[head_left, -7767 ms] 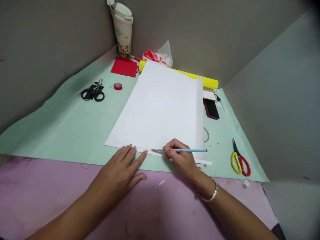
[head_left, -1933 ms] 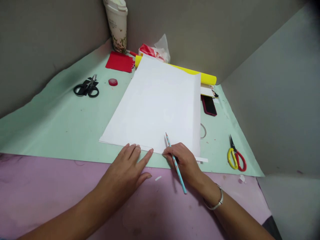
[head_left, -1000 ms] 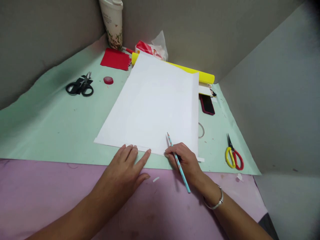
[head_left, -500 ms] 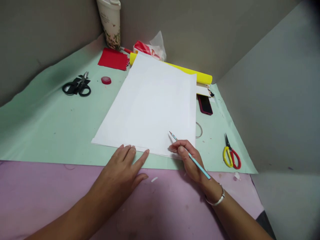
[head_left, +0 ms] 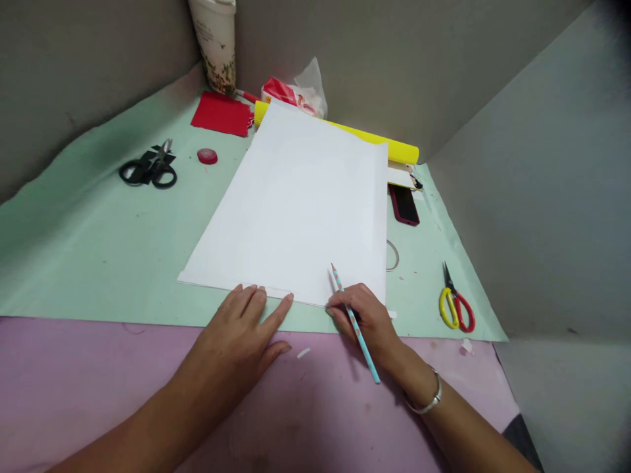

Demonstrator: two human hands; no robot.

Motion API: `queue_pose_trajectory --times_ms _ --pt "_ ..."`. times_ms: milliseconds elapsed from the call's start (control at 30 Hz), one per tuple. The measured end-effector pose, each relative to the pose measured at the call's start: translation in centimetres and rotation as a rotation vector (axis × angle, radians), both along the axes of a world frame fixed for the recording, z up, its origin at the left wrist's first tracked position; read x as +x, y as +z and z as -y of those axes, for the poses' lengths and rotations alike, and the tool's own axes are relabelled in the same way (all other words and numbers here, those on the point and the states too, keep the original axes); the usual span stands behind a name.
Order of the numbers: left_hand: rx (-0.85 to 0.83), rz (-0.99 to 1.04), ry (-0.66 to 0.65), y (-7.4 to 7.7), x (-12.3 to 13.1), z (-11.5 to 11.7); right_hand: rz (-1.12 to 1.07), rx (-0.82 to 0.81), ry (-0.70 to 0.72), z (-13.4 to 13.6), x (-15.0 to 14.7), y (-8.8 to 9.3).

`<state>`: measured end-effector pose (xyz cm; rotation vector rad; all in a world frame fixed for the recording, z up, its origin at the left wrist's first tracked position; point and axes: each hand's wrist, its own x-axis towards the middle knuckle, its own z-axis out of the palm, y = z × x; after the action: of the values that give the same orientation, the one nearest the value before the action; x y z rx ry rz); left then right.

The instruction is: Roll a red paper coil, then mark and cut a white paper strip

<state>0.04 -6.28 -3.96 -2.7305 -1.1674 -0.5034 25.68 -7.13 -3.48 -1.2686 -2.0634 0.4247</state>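
A large white sheet of paper lies on the pale green table cover. My left hand rests flat with fingers stretched out, fingertips touching the sheet's near edge. My right hand is closed on a light blue pencil, whose tip points up and away over the sheet's near right corner. A silver bangle circles my right wrist.
Black scissors and a red tape roll lie at the left. Red paper, a cup, a red-and-clear packet and a yellow roll sit at the back. A dark phone and yellow-and-red scissors lie at the right.
My right hand turned the pencil from lying level along the sheet's near edge to pointing away over the paper. The left hand has stayed on the edge.
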Motion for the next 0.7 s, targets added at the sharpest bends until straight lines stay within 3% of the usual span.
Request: queue_pose_trajectory --times_ms 467,700 --pt "-0.033 0.014 0.01 -0.67 0.02 0.15 0.011 0.035 0.012 -0.03 -0.03 -0.13" --pt "-0.034 0.004 -0.007 -0.08 -0.06 0.09 -0.078 -0.092 -0.016 0.22 0.75 0.23"
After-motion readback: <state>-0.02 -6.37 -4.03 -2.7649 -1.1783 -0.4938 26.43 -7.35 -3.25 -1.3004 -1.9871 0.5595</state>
